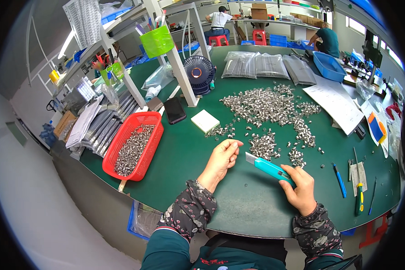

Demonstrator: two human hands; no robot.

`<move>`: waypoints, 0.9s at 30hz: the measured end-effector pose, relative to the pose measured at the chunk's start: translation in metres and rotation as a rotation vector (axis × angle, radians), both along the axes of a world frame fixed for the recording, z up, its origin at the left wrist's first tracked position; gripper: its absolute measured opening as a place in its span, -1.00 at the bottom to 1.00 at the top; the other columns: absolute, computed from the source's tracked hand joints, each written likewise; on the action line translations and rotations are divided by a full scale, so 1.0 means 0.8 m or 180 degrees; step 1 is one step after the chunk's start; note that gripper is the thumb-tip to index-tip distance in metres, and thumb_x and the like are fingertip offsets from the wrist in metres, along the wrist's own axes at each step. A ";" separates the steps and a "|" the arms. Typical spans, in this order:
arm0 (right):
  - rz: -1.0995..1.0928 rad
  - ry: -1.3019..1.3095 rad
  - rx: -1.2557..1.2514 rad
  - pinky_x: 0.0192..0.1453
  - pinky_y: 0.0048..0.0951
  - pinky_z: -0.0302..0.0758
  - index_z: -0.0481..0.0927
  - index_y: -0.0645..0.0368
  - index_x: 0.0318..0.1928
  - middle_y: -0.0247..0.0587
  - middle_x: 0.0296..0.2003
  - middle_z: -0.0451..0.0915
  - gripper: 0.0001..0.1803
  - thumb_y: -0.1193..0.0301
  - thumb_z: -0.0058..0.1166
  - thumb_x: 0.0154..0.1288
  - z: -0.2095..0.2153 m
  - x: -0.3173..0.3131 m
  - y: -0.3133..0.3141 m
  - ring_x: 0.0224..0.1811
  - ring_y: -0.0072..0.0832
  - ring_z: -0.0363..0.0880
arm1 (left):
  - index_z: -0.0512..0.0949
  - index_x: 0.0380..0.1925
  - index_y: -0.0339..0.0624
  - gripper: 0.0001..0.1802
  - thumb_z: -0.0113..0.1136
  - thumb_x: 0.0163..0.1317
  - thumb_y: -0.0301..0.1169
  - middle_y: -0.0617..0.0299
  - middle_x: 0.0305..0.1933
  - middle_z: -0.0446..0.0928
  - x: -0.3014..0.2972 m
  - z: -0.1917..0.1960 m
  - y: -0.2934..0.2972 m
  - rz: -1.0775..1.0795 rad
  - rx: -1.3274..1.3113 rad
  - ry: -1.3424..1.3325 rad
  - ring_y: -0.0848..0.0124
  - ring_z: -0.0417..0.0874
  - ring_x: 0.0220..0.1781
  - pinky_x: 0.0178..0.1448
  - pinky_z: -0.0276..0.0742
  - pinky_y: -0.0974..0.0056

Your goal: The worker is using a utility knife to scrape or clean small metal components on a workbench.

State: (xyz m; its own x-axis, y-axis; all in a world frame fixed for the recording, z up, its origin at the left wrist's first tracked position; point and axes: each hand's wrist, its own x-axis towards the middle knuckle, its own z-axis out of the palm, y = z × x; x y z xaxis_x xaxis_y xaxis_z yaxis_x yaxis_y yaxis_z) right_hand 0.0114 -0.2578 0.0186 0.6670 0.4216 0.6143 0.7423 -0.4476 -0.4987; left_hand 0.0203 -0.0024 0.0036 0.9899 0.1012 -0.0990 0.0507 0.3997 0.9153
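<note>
My right hand [299,189] is wrapped round a teal utility knife [272,168], its broad blade [250,158] out and pointing toward my left hand. My left hand [222,161] is closed in a pinch just left of the blade tip, a small gap away. Whatever its fingertips hold, if anything, is too small to make out. Beyond both hands, small silvery metal rings [263,145] lie in loose clusters on the green tabletop [252,202]. A larger heap of the same metal pieces [265,105] spreads farther back.
A red basket [155,144] of metal pieces stands at left, near a phone [174,110], a notepad [205,121] and a fan [200,74]. At right lie a blue pen-like tool [339,181] and a screwdriver [359,199]. Bagged rods [272,66] and a blue tray [328,66] sit behind.
</note>
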 end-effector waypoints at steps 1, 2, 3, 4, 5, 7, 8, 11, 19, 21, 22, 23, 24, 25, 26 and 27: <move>-0.0019 0.0021 0.0005 -0.48 -0.31 0.34 0.55 0.17 -0.11 -0.17 -0.56 0.38 -0.61 0.45 0.23 -0.04 0.000 0.000 0.000 -0.55 -0.24 0.41 | 0.45 -0.21 -0.23 -0.87 -0.02 0.34 -0.41 0.36 -0.47 0.37 0.000 -0.001 0.000 -0.0055 -0.0088 -0.0011 0.70 0.24 -0.62 -0.66 0.09 0.62; -0.0014 0.0006 -0.0001 -0.47 -0.31 0.34 0.55 0.17 -0.11 -0.17 -0.56 0.38 -0.61 0.44 0.23 -0.04 0.001 0.000 0.000 -0.55 -0.24 0.41 | 0.45 -0.21 -0.23 -0.87 -0.02 0.34 -0.41 0.36 -0.47 0.37 -0.001 0.001 -0.003 -0.0074 -0.0084 0.0013 0.70 0.24 -0.62 -0.66 0.09 0.62; 0.0004 -0.0002 -0.0010 -0.47 -0.31 0.35 0.55 0.16 -0.11 -0.17 -0.56 0.38 -0.61 0.44 0.23 -0.04 0.001 0.000 0.000 -0.55 -0.24 0.41 | 0.45 -0.21 -0.23 -0.87 -0.01 0.33 -0.42 0.35 -0.47 0.38 -0.003 0.005 -0.006 0.0035 -0.0093 -0.0043 0.70 0.24 -0.62 -0.66 0.09 0.62; -0.0002 0.0029 -0.0008 -0.47 -0.31 0.35 0.55 0.16 -0.11 -0.17 -0.56 0.38 -0.61 0.44 0.23 -0.04 0.001 0.000 0.001 -0.55 -0.24 0.41 | 0.45 -0.21 -0.22 -0.88 0.01 0.32 -0.42 0.34 -0.46 0.39 -0.004 0.006 -0.008 0.0144 -0.0102 -0.0097 0.70 0.25 -0.62 -0.66 0.09 0.63; 0.0001 0.0031 -0.0015 -0.47 -0.30 0.35 0.55 0.16 -0.11 -0.17 -0.56 0.38 -0.61 0.44 0.23 -0.04 0.001 0.001 0.001 -0.55 -0.24 0.42 | 0.45 -0.21 -0.22 -0.88 0.01 0.32 -0.42 0.34 -0.46 0.39 -0.003 0.004 -0.006 0.0139 -0.0100 -0.0063 0.70 0.25 -0.62 -0.66 0.09 0.63; -0.0011 0.0058 -0.0028 -0.47 -0.30 0.36 0.55 0.16 -0.10 -0.16 -0.56 0.38 -0.61 0.44 0.23 -0.04 0.001 0.000 0.001 -0.55 -0.24 0.42 | 0.43 -0.22 -0.22 -0.88 0.04 0.30 -0.43 0.33 -0.45 0.41 0.000 -0.001 0.000 -0.0012 -0.0249 -0.0058 0.71 0.24 -0.63 -0.68 0.08 0.61; -0.0009 0.0073 -0.0028 -0.47 -0.30 0.36 0.55 0.16 -0.10 -0.17 -0.56 0.38 -0.61 0.43 0.23 -0.04 0.001 -0.001 0.000 -0.55 -0.24 0.42 | 0.44 -0.19 -0.22 -0.87 0.02 0.31 -0.43 0.33 -0.43 0.41 -0.002 -0.001 -0.001 -0.0072 -0.0219 -0.0050 0.71 0.24 -0.62 -0.68 0.08 0.61; -0.0026 0.0089 -0.0021 -0.47 -0.30 0.36 0.55 0.16 -0.11 -0.17 -0.56 0.38 -0.61 0.43 0.23 -0.04 0.002 0.001 -0.002 -0.55 -0.23 0.42 | 0.44 -0.15 -0.23 -0.84 0.00 0.32 -0.43 0.31 -0.40 0.41 0.000 -0.001 -0.002 -0.0270 -0.0360 -0.0084 0.70 0.25 -0.60 -0.67 0.09 0.61; -0.0099 0.0483 0.0184 -0.47 -0.31 0.35 0.56 0.16 -0.11 -0.15 -0.55 0.41 -0.65 0.42 0.20 0.03 -0.008 0.007 -0.002 -0.55 -0.23 0.43 | 0.46 -0.21 -0.22 -0.88 0.01 0.32 -0.44 0.26 -0.35 0.45 0.000 -0.004 0.002 -0.0373 -0.0644 -0.0194 0.69 0.24 -0.60 -0.67 0.08 0.62; -0.0092 0.0512 0.0193 -0.47 -0.31 0.36 0.56 0.15 -0.11 -0.15 -0.54 0.42 -0.66 0.41 0.20 0.04 -0.009 0.006 -0.002 -0.56 -0.23 0.43 | 0.47 -0.24 -0.22 -0.88 0.00 0.33 -0.41 0.27 -0.37 0.44 -0.001 -0.003 -0.002 -0.0378 -0.0600 -0.0177 0.69 0.23 -0.61 -0.67 0.08 0.62; -0.0066 0.0541 0.0203 -0.46 -0.31 0.37 0.56 0.15 -0.11 -0.15 -0.54 0.43 -0.67 0.40 0.19 0.05 -0.009 0.005 -0.002 -0.56 -0.23 0.44 | 0.47 -0.24 -0.22 -0.87 0.00 0.33 -0.41 0.29 -0.38 0.43 -0.001 -0.002 -0.003 -0.0388 -0.0571 -0.0152 0.69 0.23 -0.61 -0.67 0.07 0.62; -0.0085 0.0535 0.0200 -0.46 -0.31 0.37 0.56 0.15 -0.11 -0.15 -0.54 0.43 -0.67 0.40 0.19 0.05 -0.009 0.004 -0.003 -0.56 -0.23 0.44 | 0.47 -0.24 -0.23 -0.86 -0.01 0.34 -0.40 0.30 -0.40 0.41 -0.002 -0.002 -0.004 -0.0397 -0.0541 -0.0129 0.69 0.22 -0.61 -0.67 0.07 0.62; -0.0044 0.0609 0.0171 -0.46 -0.31 0.38 0.56 0.15 -0.11 -0.15 -0.53 0.44 -0.67 0.39 0.19 0.06 -0.008 0.003 -0.002 -0.55 -0.23 0.45 | 0.47 -0.24 -0.23 -0.86 -0.01 0.34 -0.40 0.30 -0.40 0.41 -0.003 -0.002 -0.004 -0.0410 -0.0541 -0.0135 0.69 0.22 -0.61 -0.67 0.07 0.62; -0.0004 0.0682 0.0141 -0.45 -0.31 0.38 0.56 0.14 -0.11 -0.15 -0.53 0.45 -0.67 0.39 0.19 0.06 -0.008 0.003 -0.002 -0.54 -0.22 0.46 | 0.46 -0.25 -0.24 -0.85 -0.01 0.34 -0.38 0.31 -0.42 0.39 -0.004 -0.001 -0.005 -0.0421 -0.0532 -0.0106 0.70 0.22 -0.61 -0.68 0.06 0.62; 0.0000 0.0725 0.0138 -0.44 -0.31 0.40 0.56 0.13 -0.11 -0.15 -0.52 0.46 -0.68 0.38 0.18 0.07 -0.008 0.002 -0.002 -0.53 -0.22 0.48 | 0.46 -0.26 -0.25 -0.84 -0.02 0.35 -0.37 0.33 -0.44 0.37 -0.005 -0.001 -0.006 -0.0433 -0.0522 -0.0077 0.70 0.21 -0.61 -0.68 0.06 0.62; -0.0017 0.0715 0.0138 -0.44 -0.31 0.40 0.56 0.13 -0.11 -0.15 -0.52 0.46 -0.68 0.38 0.18 0.07 -0.007 0.001 -0.002 -0.53 -0.22 0.48 | 0.46 -0.26 -0.25 -0.84 -0.02 0.35 -0.37 0.33 -0.44 0.37 -0.005 0.000 -0.007 -0.0451 -0.0524 -0.0086 0.70 0.21 -0.61 -0.68 0.06 0.62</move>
